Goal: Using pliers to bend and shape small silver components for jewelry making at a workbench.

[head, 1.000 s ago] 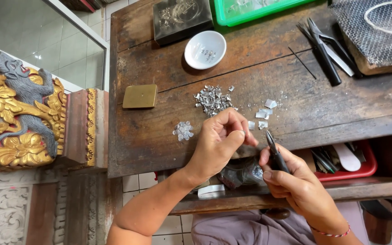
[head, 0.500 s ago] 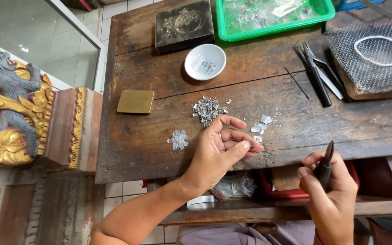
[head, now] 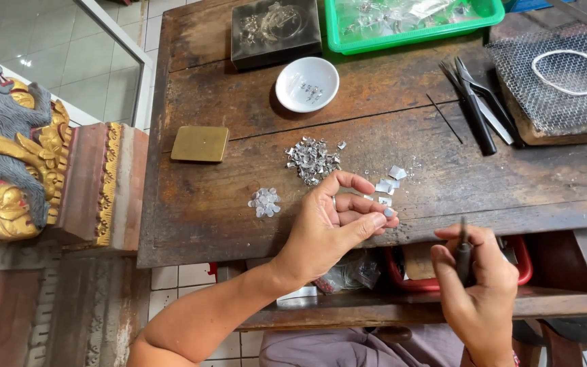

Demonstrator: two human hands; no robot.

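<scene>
A dark, slim hand tool (head: 463,253) stands nearly upright in the right hand (head: 478,292), fingers wrapped around its handle, tip pointing up beyond them. The left hand (head: 334,224) pinches a tiny silver piece (head: 388,212) at its fingertips, over the wooden workbench (head: 239,197).

Jeweller's workshop, worn workbench (head: 239,204), pliers (head: 477,102), silver scraps (head: 312,160)

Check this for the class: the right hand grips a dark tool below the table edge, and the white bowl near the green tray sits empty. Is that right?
Not quite. The head view shows the white bowl holds a few small silvery bits. The right hand does grip the dark tool, and the green tray is nearby.
</scene>
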